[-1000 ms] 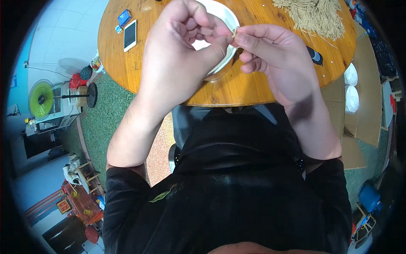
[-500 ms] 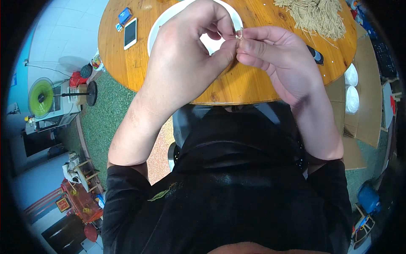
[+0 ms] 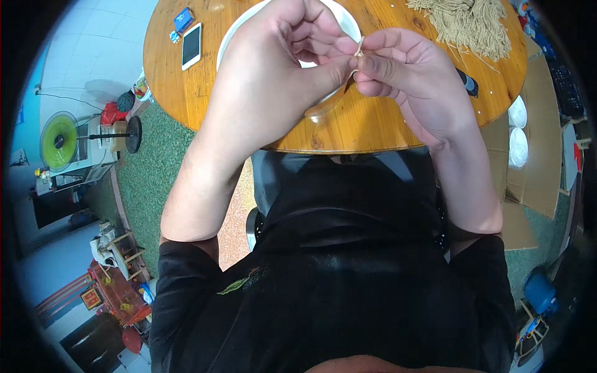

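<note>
Over the round wooden table (image 3: 186, 93), my two hands meet at a short piece of thin beige cord (image 3: 359, 47) with what looks like a small knot or loop. My left hand (image 3: 280, 71) pinches it between thumb and index finger, its other fingers curled loosely. Closed on the same cord from the other side is my right hand (image 3: 413, 74), thumb against index finger. A loose end sticks up between the fingertips. Beneath my left hand lies a white round dish (image 3: 347, 18), mostly covered by that hand.
A heap of beige cords (image 3: 472, 28) lies at the table's far right, with a dark handheld object (image 3: 467, 82) nearer. At left are a white phone (image 3: 192, 46) and a small blue box (image 3: 184, 20). Cardboard (image 3: 541, 168) stands right; a fan (image 3: 60, 142) stands left.
Both hands have shifted slightly to the right. More of the cord now shows between the fingertips, one end pointing up, and my left hand's fingers have opened out a little.
</note>
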The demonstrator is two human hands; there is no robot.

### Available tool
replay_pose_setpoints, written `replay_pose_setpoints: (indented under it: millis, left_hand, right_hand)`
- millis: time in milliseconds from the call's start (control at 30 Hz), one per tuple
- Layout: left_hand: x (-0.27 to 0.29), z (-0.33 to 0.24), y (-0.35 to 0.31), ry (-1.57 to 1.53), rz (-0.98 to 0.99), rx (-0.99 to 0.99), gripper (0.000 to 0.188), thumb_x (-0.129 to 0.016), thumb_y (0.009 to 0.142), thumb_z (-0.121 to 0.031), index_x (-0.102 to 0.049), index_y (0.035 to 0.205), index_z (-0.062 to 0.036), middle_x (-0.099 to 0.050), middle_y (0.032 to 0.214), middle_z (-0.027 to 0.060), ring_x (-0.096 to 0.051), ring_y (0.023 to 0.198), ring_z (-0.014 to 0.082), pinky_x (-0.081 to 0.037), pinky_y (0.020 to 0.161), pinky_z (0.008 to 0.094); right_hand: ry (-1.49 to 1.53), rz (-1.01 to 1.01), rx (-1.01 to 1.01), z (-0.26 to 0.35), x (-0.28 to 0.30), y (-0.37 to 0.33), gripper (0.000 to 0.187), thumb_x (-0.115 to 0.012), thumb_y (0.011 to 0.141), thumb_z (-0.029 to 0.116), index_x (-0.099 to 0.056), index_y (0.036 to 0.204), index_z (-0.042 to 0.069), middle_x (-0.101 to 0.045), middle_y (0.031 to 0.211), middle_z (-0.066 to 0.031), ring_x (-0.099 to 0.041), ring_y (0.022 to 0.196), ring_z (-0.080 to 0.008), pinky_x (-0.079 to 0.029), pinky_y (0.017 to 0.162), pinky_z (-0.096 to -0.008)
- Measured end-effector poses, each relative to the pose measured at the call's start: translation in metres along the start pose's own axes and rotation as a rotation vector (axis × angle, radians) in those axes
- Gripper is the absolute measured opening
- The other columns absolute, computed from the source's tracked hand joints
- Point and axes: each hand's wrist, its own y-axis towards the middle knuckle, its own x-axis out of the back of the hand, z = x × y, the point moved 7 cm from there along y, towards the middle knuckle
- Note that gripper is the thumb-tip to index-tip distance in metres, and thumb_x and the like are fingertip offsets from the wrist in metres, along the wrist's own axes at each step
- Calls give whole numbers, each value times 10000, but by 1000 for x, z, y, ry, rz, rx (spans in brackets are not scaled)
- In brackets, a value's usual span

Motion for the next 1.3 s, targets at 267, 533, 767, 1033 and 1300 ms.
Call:
replay_pose_setpoints:
  millis: [267,533,767,1033,1300]
  left_hand:
    - [1,-2,9,-80,75,98,358,-730,928,142,-608,1240,17,-750,1114,79,-727,1030,119,-583,941,267]
    - [-3,-13,3,99,-216,970,351,-674,985,139,-612,1311,26,-756,1199,103,-734,1154,152,-584,991,293]
    - [4,-1,8,-18,76,44,342,-740,957,120,-640,1269,21,-751,1104,76,-731,1006,131,-581,927,282]
    - [0,-17,8,238,-211,832,321,-754,929,124,-653,1212,11,-746,1030,53,-720,962,119,-577,895,273]
    - [-1,-21,12,579,-40,824,351,-731,921,128,-649,1243,17,-718,1041,48,-710,968,116,-577,873,267]
  right_hand:
    - [-40,43,-26,-1,3,5,269,-797,1013,169,-657,1203,38,-785,1055,-95,-770,884,-118,-643,806,-245]
    - [-89,65,-60,-1,4,8,270,-816,1005,216,-661,1175,75,-784,1023,-53,-755,851,-76,-623,784,-204]
    - [-82,98,-54,-2,4,10,257,-811,1008,212,-661,1162,71,-781,1025,-51,-761,865,-76,-634,799,-214]
    - [9,68,-15,0,2,9,215,-759,1045,170,-667,1193,45,-774,1039,-84,-775,910,-131,-639,820,-239]
    - [12,18,0,-5,10,8,196,-733,1061,157,-671,1201,35,-779,1051,-97,-772,943,-139,-629,833,-246]
